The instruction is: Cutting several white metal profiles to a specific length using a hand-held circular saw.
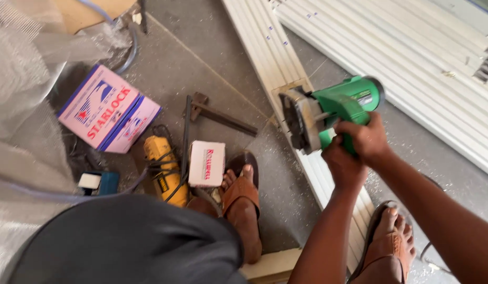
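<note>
A green power saw (pixel 339 108) with a grey blade guard was found held in both hands over a long white ribbed profile (pixel 278 68) lying on the grey floor (pixel 202 68). The left hand (pixel 343 167) was closed around the lower part of the saw's body, from beneath. The right hand (pixel 366 138) was closed on the saw's handle, just above the left hand and touching it. The blade guard was turned toward the profile, near a notch at its edge; whether the blade touched the profile could not be told.

More white profiles (pixel 412 58) were noted lying side by side to the right. Both feet were seen in brown sandals: one (pixel 243 202) on the floor left of the profile, the other (pixel 392 244) to its right.

On the floor to the left were recorded a pink and blue box (pixel 108 109), a small white box (pixel 206 163), a yellow power tool (pixel 164 169) wound about with black cable, and a dark metal square (pixel 215 114). A piece of cardboard (pixel 83 11) was observed at the top left.
</note>
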